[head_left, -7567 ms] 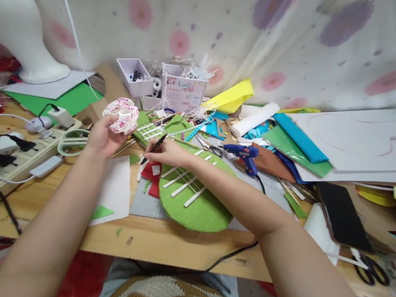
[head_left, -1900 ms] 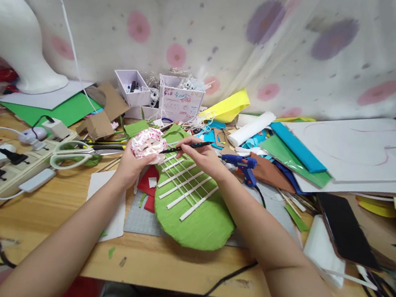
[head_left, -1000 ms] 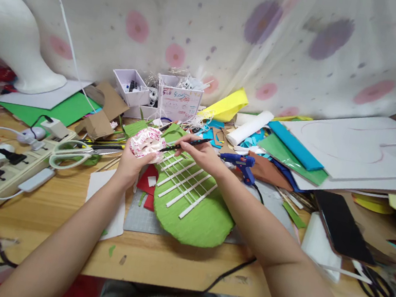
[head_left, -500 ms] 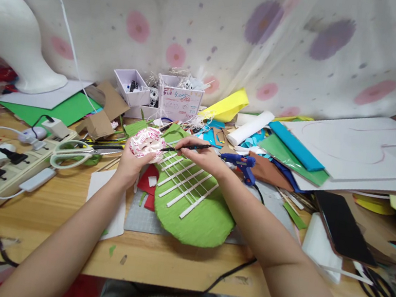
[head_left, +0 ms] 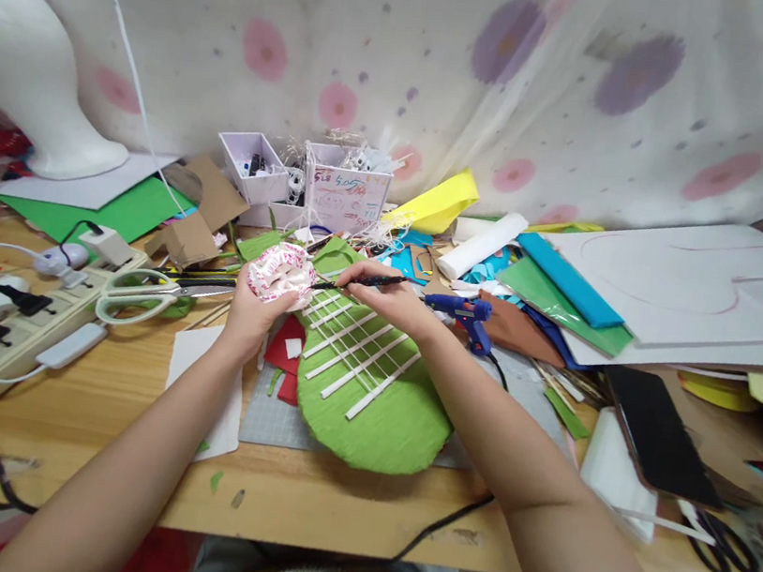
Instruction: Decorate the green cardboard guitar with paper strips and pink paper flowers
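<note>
My left hand (head_left: 256,311) is closed around a white paper flower (head_left: 282,274) with pink-red marks along its ruffled edges. A dark marker pen (head_left: 374,281) is held in my right hand (head_left: 379,300), its tip pointing left toward the flower's edge; whether it touches I cannot tell. Below both hands lies a green guitar-shaped piece (head_left: 397,421), its surface crossed by several white paper strips (head_left: 375,378) and thin white strings. A blue hot glue gun (head_left: 469,312) rests just beyond my right wrist.
To the left are pale-handled scissors (head_left: 139,295) and a power strip (head_left: 77,300) with cables. Small boxes (head_left: 347,198) and paper scraps fill the back. Foam boards (head_left: 696,273), a black phone (head_left: 663,434) and black scissors (head_left: 728,546) lie on the right.
The paper flower has turned slightly in my left hand and shifted a touch left. My right hand and the pen stay almost where they were.
</note>
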`<state>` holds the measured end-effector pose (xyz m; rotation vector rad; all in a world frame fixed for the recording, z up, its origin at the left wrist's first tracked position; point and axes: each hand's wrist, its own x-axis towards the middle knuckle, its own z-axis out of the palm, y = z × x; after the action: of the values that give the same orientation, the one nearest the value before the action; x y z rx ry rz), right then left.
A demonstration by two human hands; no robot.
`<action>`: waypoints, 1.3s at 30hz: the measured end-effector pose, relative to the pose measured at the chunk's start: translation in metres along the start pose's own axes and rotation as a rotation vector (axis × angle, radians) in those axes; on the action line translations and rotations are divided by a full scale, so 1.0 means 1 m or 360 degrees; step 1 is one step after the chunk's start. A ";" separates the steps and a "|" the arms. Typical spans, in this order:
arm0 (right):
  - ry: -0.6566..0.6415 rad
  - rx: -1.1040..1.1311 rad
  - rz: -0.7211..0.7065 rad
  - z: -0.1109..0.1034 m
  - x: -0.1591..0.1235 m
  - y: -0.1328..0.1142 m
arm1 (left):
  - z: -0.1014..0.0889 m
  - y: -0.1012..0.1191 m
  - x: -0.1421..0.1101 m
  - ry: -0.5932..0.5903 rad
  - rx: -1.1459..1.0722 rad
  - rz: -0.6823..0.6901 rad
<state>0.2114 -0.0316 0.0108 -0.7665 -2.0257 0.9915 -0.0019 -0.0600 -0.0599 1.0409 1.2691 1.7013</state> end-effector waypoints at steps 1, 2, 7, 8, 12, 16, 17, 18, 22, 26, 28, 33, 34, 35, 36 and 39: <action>-0.0011 0.0006 -0.0006 0.000 0.000 0.000 | 0.000 0.000 0.000 0.0003 0.0012 0.0009; -0.0025 0.0010 -0.0015 0.001 0.001 0.001 | 0.000 0.000 0.000 0.0004 0.0022 0.0015; -0.0032 -0.0008 -0.0034 0.002 0.002 0.003 | 0.000 0.000 -0.001 0.0017 0.0052 0.0005; -0.0024 -0.0006 -0.0032 0.002 0.002 0.003 | 0.000 0.001 -0.001 0.0026 0.0057 0.0001; -0.0042 0.0045 -0.0017 0.001 0.002 0.003 | 0.000 0.000 -0.001 0.0030 0.0087 0.0027; -0.0066 0.0057 -0.0036 0.002 0.002 0.007 | -0.002 -0.002 0.000 0.0037 0.0118 0.0075; -0.0059 0.0076 -0.0019 0.003 0.003 0.008 | -0.003 -0.003 0.000 0.0043 0.0123 0.0078; -0.0051 0.0110 0.0008 0.003 0.003 0.010 | -0.003 -0.003 0.001 0.0045 0.0126 0.0077; 0.0026 0.0311 0.0097 0.006 0.004 0.015 | -0.002 -0.003 0.001 0.0032 0.0121 0.0082; 0.0016 0.0396 0.0179 0.009 0.006 0.018 | -0.001 -0.002 0.000 0.0049 0.0164 0.0064; 0.0035 0.0403 0.0228 0.009 0.006 0.017 | 0.000 0.000 -0.001 0.0073 0.0193 0.0050; 0.0078 0.0404 0.0270 0.009 0.006 0.012 | 0.002 0.002 -0.001 0.0067 0.0178 0.0056; 0.0062 0.0400 0.0258 0.009 0.006 0.011 | 0.002 0.003 -0.001 0.0064 0.0173 0.0060; 0.0045 0.0398 0.0246 0.010 0.006 0.011 | 0.002 0.003 -0.001 0.0063 0.0169 0.0063; 0.0035 0.0393 0.0238 0.010 0.006 0.012 | 0.003 0.003 -0.002 0.0061 0.0168 0.0065; 0.0069 0.0357 0.0251 0.010 0.007 0.014 | 0.003 0.004 -0.002 0.0072 0.0177 0.0056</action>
<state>0.2023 -0.0229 -0.0028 -0.8268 -1.8010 1.2566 0.0014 -0.0622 -0.0554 1.1010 1.3955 1.7054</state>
